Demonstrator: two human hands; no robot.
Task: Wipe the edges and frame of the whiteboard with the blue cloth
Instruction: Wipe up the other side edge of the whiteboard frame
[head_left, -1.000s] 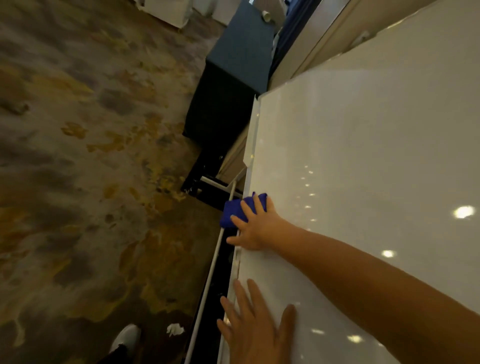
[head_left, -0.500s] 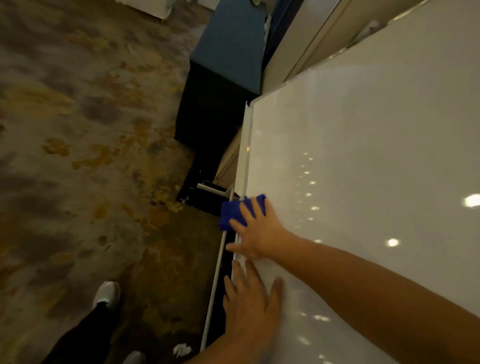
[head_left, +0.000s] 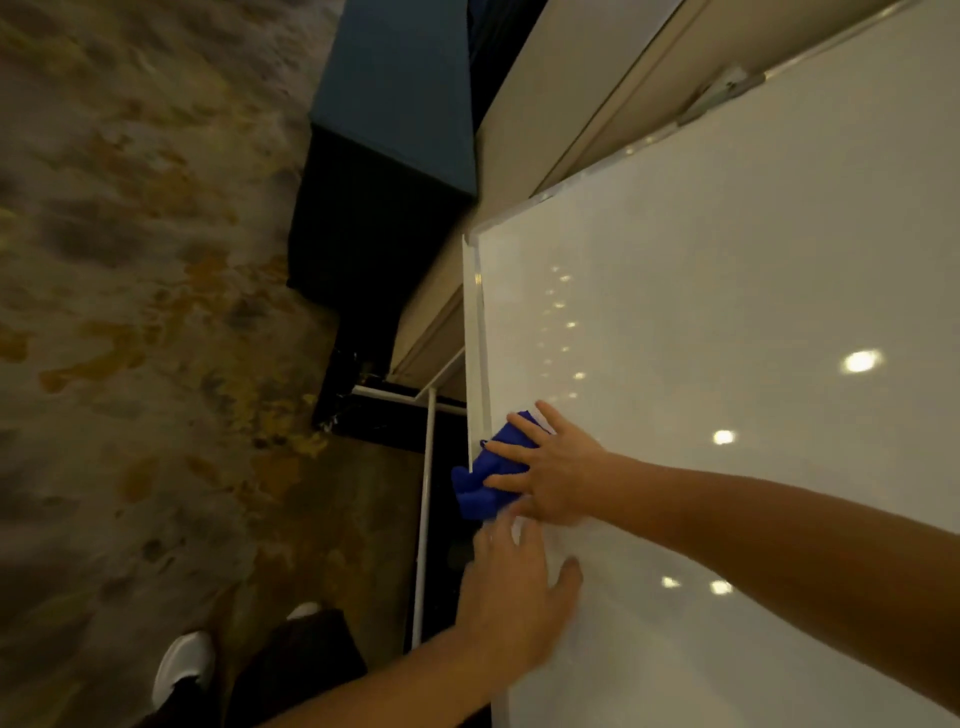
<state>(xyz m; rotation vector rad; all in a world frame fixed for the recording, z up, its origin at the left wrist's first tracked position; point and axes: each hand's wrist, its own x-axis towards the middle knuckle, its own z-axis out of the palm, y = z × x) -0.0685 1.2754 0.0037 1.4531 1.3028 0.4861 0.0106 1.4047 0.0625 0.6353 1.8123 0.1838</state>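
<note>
A large glossy whiteboard (head_left: 727, 322) fills the right side of the view. Its pale frame edge (head_left: 475, 332) runs down the board's left side. My right hand (head_left: 550, 462) presses a folded blue cloth (head_left: 480, 480) against that frame edge, fingers spread flat over the cloth, which wraps over the edge. Just below it, my left hand (head_left: 514, 592) lies flat on the board by the same edge, fingers apart, holding nothing. Its fingertips nearly touch the cloth.
White stand tubes (head_left: 423, 519) run beside the board's frame over a dark base. A blue-topped black cabinet (head_left: 395, 156) stands beyond the board against a beige wall (head_left: 550, 78). Patterned carpet (head_left: 130, 338) covers the left. My white shoe (head_left: 182, 670) is at the bottom.
The view has swung, showing more of the board's far corner. My right hand has slid the cloth back along the frame edge, bunching it over the edge. My left hand has moved up closer to it.
</note>
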